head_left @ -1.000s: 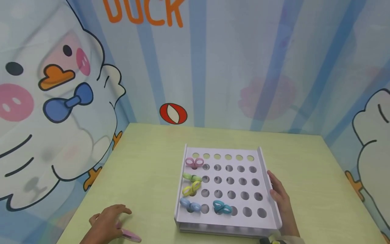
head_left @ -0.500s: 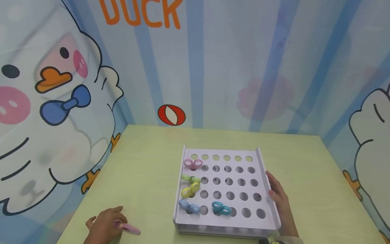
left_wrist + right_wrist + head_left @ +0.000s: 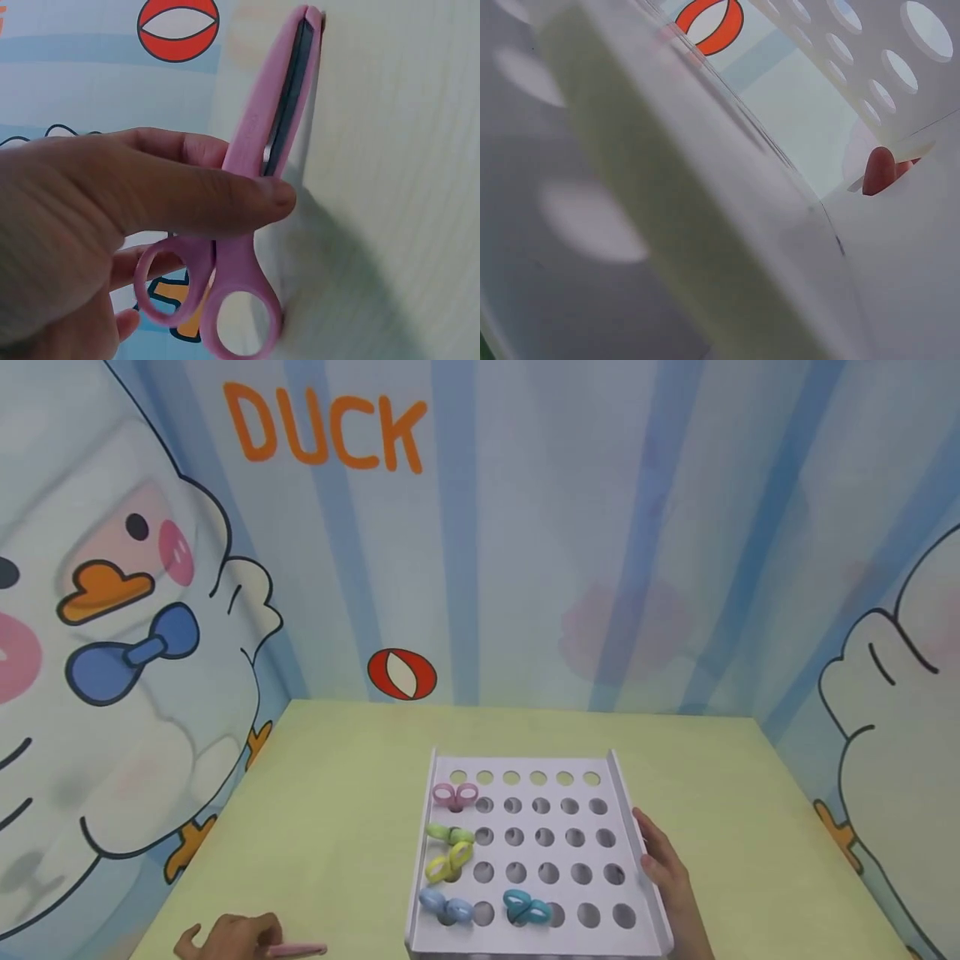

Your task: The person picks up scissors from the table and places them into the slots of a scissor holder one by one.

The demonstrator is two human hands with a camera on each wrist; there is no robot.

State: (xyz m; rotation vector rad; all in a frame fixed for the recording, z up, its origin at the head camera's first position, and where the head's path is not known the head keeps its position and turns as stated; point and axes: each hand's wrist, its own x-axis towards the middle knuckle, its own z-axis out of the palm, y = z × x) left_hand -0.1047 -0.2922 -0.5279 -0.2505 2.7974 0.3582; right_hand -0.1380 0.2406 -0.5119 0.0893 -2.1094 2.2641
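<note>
In the left wrist view, my left hand (image 3: 90, 195) pinches pink scissors (image 3: 251, 142) near the pivot, thumb across the front. The blades are together and point away from the palm. In the head view, that left hand (image 3: 232, 937) is low at the left, by the table surface. A white rack (image 3: 570, 935) with rows of round holes stands at the centre right. My right hand (image 3: 667, 872) holds its right side wall. A fingertip (image 3: 880, 171) shows past a white panel in the right wrist view; most of that hand is hidden there.
Along the rack's left side sit pink scissors (image 3: 455, 794), green scissors (image 3: 450, 834), yellow scissors (image 3: 449, 862) and light-blue scissors (image 3: 446, 907). Teal scissors (image 3: 527, 907) stand in the front row. A pale yellow table (image 3: 345, 793) meets a duck-printed backdrop (image 3: 517, 527) behind.
The head view has tilted up, so everything sits lower. My left hand has gone from spread fingers over the pink scissors to pinching them. The right hand stays at the rack.
</note>
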